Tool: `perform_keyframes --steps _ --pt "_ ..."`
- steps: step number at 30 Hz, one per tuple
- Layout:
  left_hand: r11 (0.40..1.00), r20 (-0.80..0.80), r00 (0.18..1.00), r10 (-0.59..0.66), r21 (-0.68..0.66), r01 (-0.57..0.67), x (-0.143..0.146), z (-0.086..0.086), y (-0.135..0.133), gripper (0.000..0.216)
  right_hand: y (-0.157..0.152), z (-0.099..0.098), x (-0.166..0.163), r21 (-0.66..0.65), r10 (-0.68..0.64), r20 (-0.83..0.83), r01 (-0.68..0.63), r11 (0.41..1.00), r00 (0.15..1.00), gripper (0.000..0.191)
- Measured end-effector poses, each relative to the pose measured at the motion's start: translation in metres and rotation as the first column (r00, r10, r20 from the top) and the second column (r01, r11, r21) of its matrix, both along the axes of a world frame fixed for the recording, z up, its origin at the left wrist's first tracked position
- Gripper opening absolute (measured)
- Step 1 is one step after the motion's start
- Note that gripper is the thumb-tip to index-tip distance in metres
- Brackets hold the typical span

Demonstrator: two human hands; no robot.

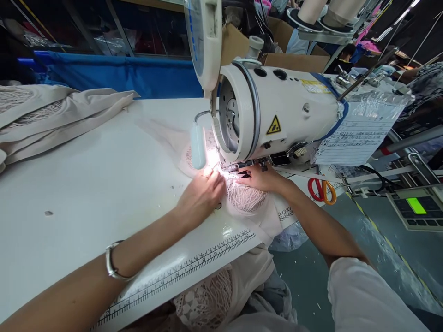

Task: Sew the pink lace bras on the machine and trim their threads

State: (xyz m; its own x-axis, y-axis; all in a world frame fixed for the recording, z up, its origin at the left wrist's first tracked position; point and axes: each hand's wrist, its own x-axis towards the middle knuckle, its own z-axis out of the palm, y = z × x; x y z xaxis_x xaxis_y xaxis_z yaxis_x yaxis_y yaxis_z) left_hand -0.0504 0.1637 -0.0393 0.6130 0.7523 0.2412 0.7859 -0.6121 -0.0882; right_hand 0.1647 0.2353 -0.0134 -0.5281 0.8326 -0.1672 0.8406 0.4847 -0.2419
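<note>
A pale pink lace garment piece point(246, 197) lies on the white sewing table, partly under the head of a white sewing machine point(290, 106). My left hand point(202, 196) is closed, its fingertips pinching the fabric's edge just left of the brightly lit needle area. My right hand point(261, 179) rests on the lace to the right of the needle. From its curled fingers stick out dark twin points, which look like small thread snips point(245, 174). Glare and my fingers hide the needle and the exact stitching point.
A light-blue lamp point(198, 146) hangs beside the needle. Beige garments point(62, 110) are piled at the left, and more lace point(211, 295) lies below the table edge. Scissors point(321, 190) with red and orange handles are at the right, near a control panel point(417, 207). A printed ruler point(194, 263) runs along the front edge.
</note>
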Motion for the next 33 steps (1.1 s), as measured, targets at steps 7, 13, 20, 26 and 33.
perform_keyframes --steps 7,13,20,26,33 --pt "0.995 0.002 0.996 0.094 0.037 -0.094 0.031 -0.005 -0.029 0.060 -0.001 -0.007 0.006 0.093 -0.095 -0.182 0.113 0.989 0.979 0.015" --pt "0.994 0.037 0.993 0.109 0.017 -0.110 0.029 -0.019 -0.029 0.050 -0.003 -0.029 0.014 0.289 0.003 0.008 -0.006 0.957 1.000 0.008" --pt "0.994 0.142 0.984 0.106 0.027 -0.111 0.029 -0.022 -0.027 0.044 -0.008 -0.021 0.020 0.277 0.293 -0.046 -0.270 0.922 0.955 0.059" --pt "0.995 0.155 0.985 0.074 0.051 -0.083 0.025 -0.020 -0.024 0.042 -0.013 -0.015 0.017 0.198 0.270 0.043 -0.273 0.941 0.962 0.068" --pt "0.997 0.232 0.970 0.073 -0.024 -0.070 0.020 -0.021 -0.021 0.041 -0.012 -0.011 0.014 0.144 0.268 0.059 -0.274 0.951 0.962 0.066"
